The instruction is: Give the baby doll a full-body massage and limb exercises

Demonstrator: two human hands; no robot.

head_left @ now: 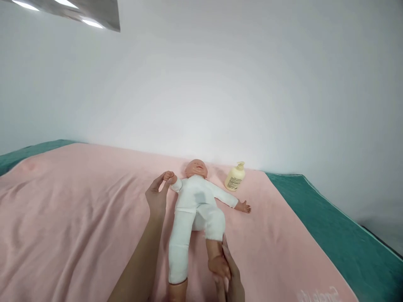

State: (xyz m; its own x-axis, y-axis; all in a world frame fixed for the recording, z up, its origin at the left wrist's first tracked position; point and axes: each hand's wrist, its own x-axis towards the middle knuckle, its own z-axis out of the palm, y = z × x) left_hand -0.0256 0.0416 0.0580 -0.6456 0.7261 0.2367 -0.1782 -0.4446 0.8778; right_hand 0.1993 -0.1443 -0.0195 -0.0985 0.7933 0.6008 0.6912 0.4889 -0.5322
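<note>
A baby doll (195, 195) with a white cloth body lies on its back on a pink blanket (103, 188), head toward the wall. With thumb and fingers, my left hand (158, 192) pinches the doll's small hand at the left, holding that arm bent up. My right hand (232, 270) is closed around the doll's bare lower leg and foot, at the bottom of the view. The doll's other arm stretches out to the right, its fingers spread. Beyond that arm stands a pale yellow pump bottle (235, 176) with printed text on its side.
Green cloth (340, 218) shows past the blanket at the right and far left. A white wall (220, 84) rises behind the bed surface. The blanket has folds on the left and pale lettering at the lower right. Lights hang at the upper left.
</note>
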